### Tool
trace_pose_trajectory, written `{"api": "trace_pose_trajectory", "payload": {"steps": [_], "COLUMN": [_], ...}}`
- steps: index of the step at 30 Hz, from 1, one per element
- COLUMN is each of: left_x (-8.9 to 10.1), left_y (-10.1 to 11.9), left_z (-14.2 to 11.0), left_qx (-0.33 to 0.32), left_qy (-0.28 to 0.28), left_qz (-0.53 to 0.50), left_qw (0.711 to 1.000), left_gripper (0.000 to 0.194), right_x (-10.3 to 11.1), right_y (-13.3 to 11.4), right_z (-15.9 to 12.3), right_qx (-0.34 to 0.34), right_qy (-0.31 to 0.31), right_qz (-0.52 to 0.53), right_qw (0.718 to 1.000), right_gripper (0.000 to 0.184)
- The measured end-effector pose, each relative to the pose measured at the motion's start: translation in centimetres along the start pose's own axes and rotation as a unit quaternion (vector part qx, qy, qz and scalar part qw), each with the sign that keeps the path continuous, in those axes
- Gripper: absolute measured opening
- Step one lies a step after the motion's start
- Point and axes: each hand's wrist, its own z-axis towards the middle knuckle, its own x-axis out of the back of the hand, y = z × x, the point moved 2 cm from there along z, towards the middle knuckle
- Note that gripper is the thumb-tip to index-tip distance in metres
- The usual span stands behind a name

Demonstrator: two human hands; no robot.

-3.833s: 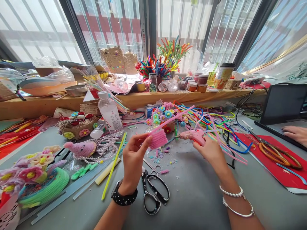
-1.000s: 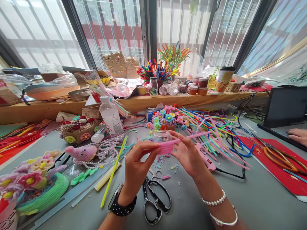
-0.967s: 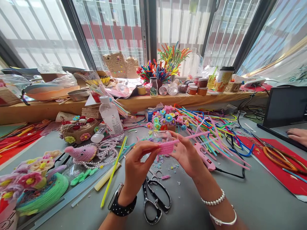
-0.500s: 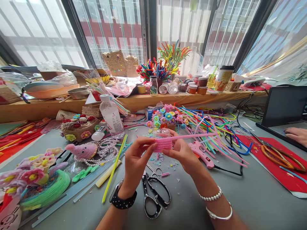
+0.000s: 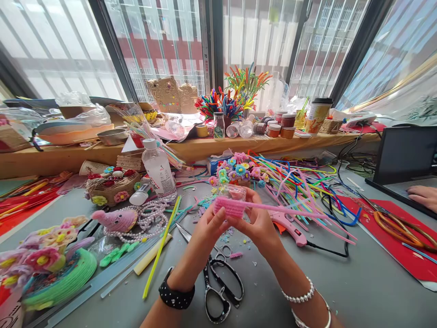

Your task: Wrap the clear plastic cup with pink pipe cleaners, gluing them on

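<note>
Between both hands is a small clear plastic cup (image 5: pixel 235 193) whose lower part is wrapped in rows of pink pipe cleaner (image 5: pixel 229 207). A long loose end of the pipe cleaner stretches off to the right. My left hand (image 5: pixel 212 230) is closed on the left side of the wrapped cup, thumb on the pink rows. My right hand (image 5: pixel 256 221) grips its right side, fingers curled behind. Below the hands lie black-handled scissors (image 5: pixel 221 284), with smaller scissors (image 5: pixel 223 251) and a short pink pipe cleaner scrap (image 5: pixel 236 255) near them.
A pink glue gun (image 5: pixel 290 228) lies right of my hands, before a heap of colourful pipe cleaners (image 5: pixel 290 182). Orange-handled scissors (image 5: pixel 392 225) rest on red paper at right, near a laptop (image 5: pixel 406 155) and another person's hand (image 5: pixel 423 196). A bottle (image 5: pixel 159 168) stands at left.
The wrapped cup has turned and tilted, showing more of its pink side. My left hand has shifted lower on it, and the loose pipe cleaner end now slopes downward to the right.
</note>
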Motion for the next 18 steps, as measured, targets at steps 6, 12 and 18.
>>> {"api": "trace_pose_trajectory", "payload": {"steps": [6,12,18], "left_x": [0.3,1.4,1.4], "left_y": [0.3,1.5,1.9], "left_z": [0.1,0.6,0.4], "left_qx": [0.02,0.033,0.095], "left_qy": [-0.032,-0.017,-0.016], "left_qz": [-0.061,-0.128,-0.13], "left_qw": [0.997,0.991,0.987], "left_gripper": [0.044,0.046,0.04], "right_x": [0.0,0.6,1.9], "right_y": [0.3,0.3,0.5], "right_z": [-0.2,0.1,0.7], "right_qx": [0.029,0.034,0.007], "right_qy": [-0.017,-0.089,-0.063], "right_qz": [-0.059,-0.081,-0.067], "right_qw": [0.998,0.992,0.996], "right_gripper": [0.063,0.06,0.032]}}
